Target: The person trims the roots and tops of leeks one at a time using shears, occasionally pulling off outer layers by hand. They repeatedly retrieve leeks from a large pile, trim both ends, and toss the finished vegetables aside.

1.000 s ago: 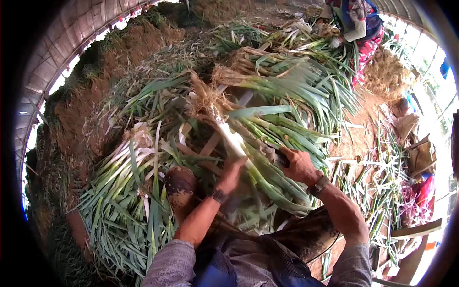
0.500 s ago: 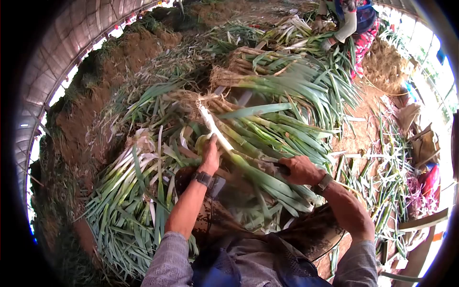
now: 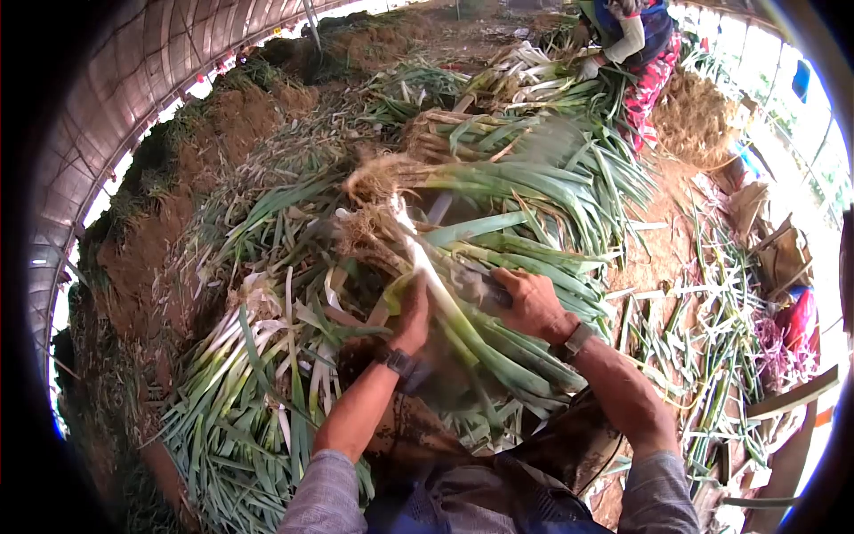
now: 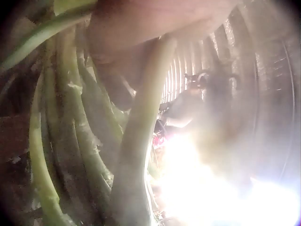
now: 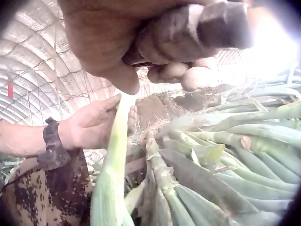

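Note:
My left hand (image 3: 412,313) grips the pale stem of a long leek (image 3: 429,278). Its root end points away from me, and its green leaves slant down to the right, over my lap. In the right wrist view, the left thumb and fingers wrap round the stem. My right hand (image 3: 536,307) holds a dark, wrapped tool handle (image 5: 188,30) beside this leek; the tool's working end is blurred. Just beyond both hands lies a heap of leeks (image 3: 534,258), brown roots to the left.
A pile of leeks (image 3: 240,392) lies at my left knee. Cut leaves (image 3: 703,356) litter the ground on the right. At the far right another person (image 3: 636,62) bends over more leeks. Soil banks (image 3: 222,133) run along the left side.
My left hand moved left along the leek's side, then came back right, closer to the right hand, bringing the leek with it. The right hand stays beside the stem with its tool.

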Demonstrator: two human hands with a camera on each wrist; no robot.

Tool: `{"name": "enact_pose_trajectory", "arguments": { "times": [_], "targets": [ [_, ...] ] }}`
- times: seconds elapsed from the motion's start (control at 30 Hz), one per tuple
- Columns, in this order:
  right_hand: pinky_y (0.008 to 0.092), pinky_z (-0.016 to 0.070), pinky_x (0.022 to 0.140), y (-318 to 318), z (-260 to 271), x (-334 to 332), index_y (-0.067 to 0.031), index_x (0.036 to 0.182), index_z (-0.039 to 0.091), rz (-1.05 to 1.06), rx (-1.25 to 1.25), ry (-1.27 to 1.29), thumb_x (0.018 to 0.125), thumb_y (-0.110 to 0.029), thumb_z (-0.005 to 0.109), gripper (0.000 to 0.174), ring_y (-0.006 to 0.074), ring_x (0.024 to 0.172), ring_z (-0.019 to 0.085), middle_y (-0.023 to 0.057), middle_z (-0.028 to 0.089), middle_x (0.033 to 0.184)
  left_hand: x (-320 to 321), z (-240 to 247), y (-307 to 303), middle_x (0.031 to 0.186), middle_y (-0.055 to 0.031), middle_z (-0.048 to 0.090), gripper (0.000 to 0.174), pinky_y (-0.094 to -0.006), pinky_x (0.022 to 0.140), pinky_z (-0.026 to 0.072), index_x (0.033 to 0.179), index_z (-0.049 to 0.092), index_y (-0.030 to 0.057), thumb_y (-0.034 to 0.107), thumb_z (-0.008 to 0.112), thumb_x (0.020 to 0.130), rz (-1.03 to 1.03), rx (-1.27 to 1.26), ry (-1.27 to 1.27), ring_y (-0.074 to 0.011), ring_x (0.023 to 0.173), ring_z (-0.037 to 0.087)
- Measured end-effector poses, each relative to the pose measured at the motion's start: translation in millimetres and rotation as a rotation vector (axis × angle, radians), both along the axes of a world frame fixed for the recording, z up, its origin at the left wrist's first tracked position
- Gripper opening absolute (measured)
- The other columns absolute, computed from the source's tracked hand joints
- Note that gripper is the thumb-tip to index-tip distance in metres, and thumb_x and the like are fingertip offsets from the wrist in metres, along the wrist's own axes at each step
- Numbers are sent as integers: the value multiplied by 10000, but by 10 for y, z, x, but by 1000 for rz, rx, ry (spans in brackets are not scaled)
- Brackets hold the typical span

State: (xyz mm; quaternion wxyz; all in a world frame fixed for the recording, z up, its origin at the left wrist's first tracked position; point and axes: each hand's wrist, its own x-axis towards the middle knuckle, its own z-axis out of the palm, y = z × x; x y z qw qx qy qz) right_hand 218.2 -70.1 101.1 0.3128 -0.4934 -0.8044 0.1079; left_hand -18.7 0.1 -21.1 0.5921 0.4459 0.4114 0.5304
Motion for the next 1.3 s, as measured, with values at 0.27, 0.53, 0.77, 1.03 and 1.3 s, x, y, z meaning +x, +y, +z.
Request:
{"name": "enact_pose_trajectory", "arguments": {
  "times": [0.27,0.53,0.77,1.03,1.3],
  "targets": [
    [454,507,657,10,154,46,-66,1055,642,-149,-194,-71,764,-266,722,361,382,743,641,183,664,811,56,-4,-64,1015,-27,613,416,-318,821,502,1206,538,118,466,517,979,-102,-174,-262,-176,934,608],
    [460,512,637,-66,-164,360,-107,1039,657,77,-202,-233,775,-214,689,287,375,709,647,156,677,785,-322,-747,339,1249,-55,534,656,-361,938,448,1413,391,61,553,424,981,159,76,194,-211,1081,540],
    [461,509,656,-47,-177,188,-81,1072,637,24,-172,-142,755,-224,695,353,373,734,645,165,672,805,26,215,-18,1029,-48,590,457,-339,818,477,1342,467,154,463,436,1007,122,-199,-462,-157,932,539],
    [455,527,670,120,-60,-73,-82,1078,628,-45,-162,-77,749,-217,702,364,364,808,652,148,681,897,87,426,-80,702,6,484,406,-379,625,486,917,484,165,557,405,987,-5,-173,-528,-165,657,509],
    [445,524,664,171,-107,-60,-55,1045,633,164,33,-46,766,-234,715,341,368,773,653,164,677,867,70,402,-55,569,37,343,559,-302,484,360,764,469,167,671,323,957,-26,-203,-614,-128,510,360]
  ]
}}
